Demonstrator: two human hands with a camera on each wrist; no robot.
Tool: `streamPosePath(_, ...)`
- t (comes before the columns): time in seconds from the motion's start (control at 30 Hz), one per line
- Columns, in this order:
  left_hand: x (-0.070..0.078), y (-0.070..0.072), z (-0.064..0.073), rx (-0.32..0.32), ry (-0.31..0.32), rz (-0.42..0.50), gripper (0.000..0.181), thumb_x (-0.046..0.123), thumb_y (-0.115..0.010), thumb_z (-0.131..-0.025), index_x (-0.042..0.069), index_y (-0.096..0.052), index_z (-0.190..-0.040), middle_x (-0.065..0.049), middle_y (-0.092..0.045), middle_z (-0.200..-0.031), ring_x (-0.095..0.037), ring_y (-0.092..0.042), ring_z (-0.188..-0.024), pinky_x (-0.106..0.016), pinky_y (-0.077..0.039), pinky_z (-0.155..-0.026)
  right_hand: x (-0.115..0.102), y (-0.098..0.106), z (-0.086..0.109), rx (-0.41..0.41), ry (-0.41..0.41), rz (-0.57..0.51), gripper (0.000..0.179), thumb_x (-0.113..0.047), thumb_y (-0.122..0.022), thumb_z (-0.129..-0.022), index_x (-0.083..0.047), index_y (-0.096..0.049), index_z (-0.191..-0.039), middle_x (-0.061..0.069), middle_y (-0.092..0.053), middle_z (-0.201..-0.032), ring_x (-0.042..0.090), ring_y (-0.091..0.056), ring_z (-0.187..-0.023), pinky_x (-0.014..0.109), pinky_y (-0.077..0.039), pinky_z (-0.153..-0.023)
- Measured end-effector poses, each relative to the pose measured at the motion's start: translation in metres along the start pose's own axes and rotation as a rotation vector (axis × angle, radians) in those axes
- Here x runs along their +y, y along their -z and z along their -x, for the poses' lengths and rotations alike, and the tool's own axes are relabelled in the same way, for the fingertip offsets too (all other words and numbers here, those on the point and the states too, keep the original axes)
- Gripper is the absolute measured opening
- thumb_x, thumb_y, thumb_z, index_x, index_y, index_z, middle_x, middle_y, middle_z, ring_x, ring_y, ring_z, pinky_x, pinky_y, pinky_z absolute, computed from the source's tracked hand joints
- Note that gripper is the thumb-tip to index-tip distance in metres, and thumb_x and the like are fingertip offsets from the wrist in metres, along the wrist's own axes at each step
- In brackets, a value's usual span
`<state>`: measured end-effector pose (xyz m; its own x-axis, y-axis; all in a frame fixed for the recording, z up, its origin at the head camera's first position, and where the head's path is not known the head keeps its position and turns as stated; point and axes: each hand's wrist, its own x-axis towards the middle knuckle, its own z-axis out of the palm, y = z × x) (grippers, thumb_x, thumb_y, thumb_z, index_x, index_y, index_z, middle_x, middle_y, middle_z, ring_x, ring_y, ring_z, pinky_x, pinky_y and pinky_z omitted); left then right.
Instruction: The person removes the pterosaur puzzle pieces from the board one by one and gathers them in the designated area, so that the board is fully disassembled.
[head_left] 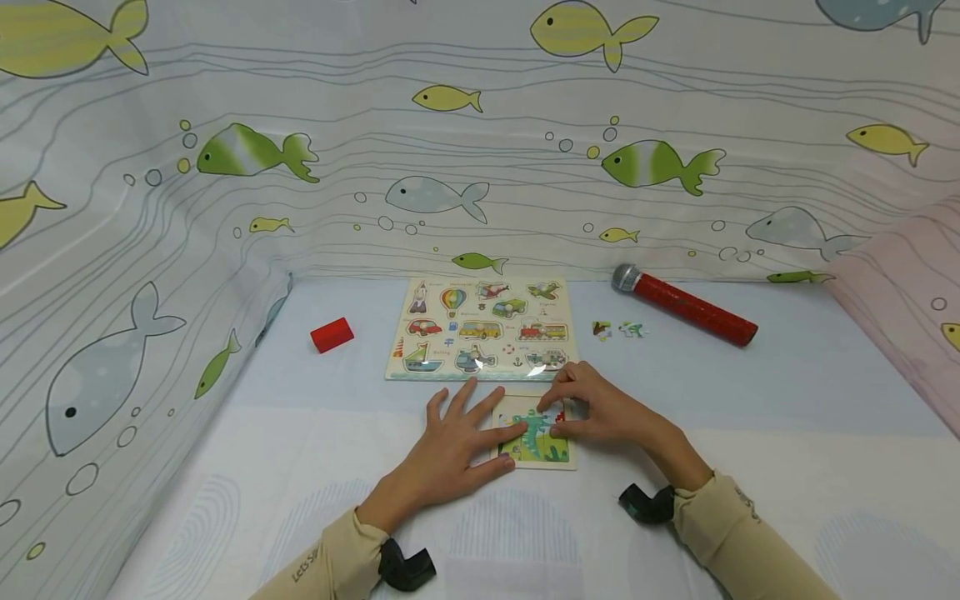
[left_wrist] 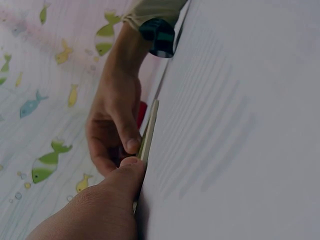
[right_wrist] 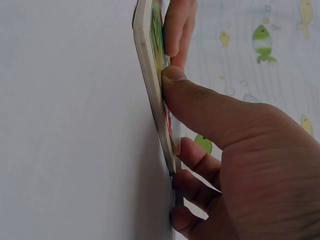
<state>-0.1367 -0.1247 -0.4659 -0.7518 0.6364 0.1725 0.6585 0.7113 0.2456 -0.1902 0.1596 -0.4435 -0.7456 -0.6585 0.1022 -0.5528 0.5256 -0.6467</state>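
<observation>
A small jigsaw puzzle (head_left: 534, 452) with a green dinosaur picture lies in its light wooden frame on the table. My left hand (head_left: 457, 442) is spread out, its index finger and thumb resting on the puzzle's left side. Over the upper right part, my right hand (head_left: 600, 408) pinches a jigsaw piece (head_left: 559, 416) with red on it between thumb and curled fingers. In the right wrist view the thumb tip is right at the picture surface, and the fingers bend around the frame's (right_wrist: 150, 75) edge. Much of the held piece is hidden by the fingers.
Just behind the puzzle lies a vehicle picture board (head_left: 480, 329). Two loose puzzle pieces (head_left: 632, 330) sit right of it. A red microphone (head_left: 693, 310) lies at the back right, a red block (head_left: 332, 335) at the left. Fish-patterned cloth (head_left: 337, 108) walls the table's back and sides.
</observation>
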Motion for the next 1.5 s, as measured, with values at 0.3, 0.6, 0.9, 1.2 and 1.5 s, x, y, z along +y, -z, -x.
streamPosePath(0.3,0.000,0.000,0.000,-0.006,0.001,-0.003,0.048,0.061,-0.048,-0.101,0.048,-0.050,-0.147,-0.004,-0.031,-0.168,-0.044,-0.016,-0.157,-0.071,-0.014,-0.113,-0.003,0.001,0.001,-0.003,-0.081,-0.012,0.047,-0.027,-0.085,-0.083,-0.022,-0.068,-0.126,-0.005,-0.058,-0.109,0.014,-0.050,-0.098,0.029,-0.044,-0.085)
streamPosePath(0.6,0.000,0.001,-0.001,-0.005,-0.001,-0.007,0.048,0.061,-0.048,-0.101,0.048,-0.050,-0.147,-0.004,-0.032,-0.168,-0.045,-0.016,-0.157,-0.071,-0.015,-0.113,-0.002,0.002,0.002,0.006,-0.108,-0.018,0.046,-0.029,-0.084,-0.084,-0.020,-0.067,-0.126,-0.005,-0.058,-0.111,0.015,-0.051,-0.097,0.027,-0.045,-0.082)
streamPosePath(0.9,0.000,0.001,0.000,-0.013,0.007,0.002,0.049,0.062,-0.047,-0.101,0.049,-0.049,-0.148,-0.003,-0.031,-0.168,-0.044,-0.015,-0.157,-0.070,-0.013,-0.114,0.001,0.003,0.004,0.028,-0.088,-0.061,0.035,-0.019,-0.075,-0.091,-0.024,-0.068,-0.126,-0.004,-0.057,-0.101,0.015,-0.051,-0.092,0.027,-0.044,-0.080)
streamPosePath(1.2,0.000,0.001,0.001,-0.009,0.005,0.010,0.049,0.062,-0.047,-0.101,0.048,-0.050,-0.147,-0.004,-0.032,-0.168,-0.044,-0.016,-0.157,-0.070,-0.013,-0.113,0.007,0.002,0.004,0.065,-0.039,-0.214,0.025,-0.010,-0.066,-0.098,-0.018,-0.071,-0.122,-0.004,-0.062,-0.095,0.013,-0.054,-0.086,0.023,-0.046,-0.076)
streamPosePath(1.5,-0.001,-0.001,0.001,-0.012,0.011,0.010,0.049,0.063,-0.047,-0.101,0.049,-0.048,-0.148,-0.003,-0.031,-0.168,-0.043,-0.015,-0.157,-0.069,-0.012,-0.114,0.008,0.004,0.003,0.095,-0.091,-0.270,0.023,-0.011,-0.066,-0.099,-0.018,-0.072,-0.120,0.000,-0.066,-0.098,0.015,-0.056,-0.087,0.023,-0.048,-0.078)
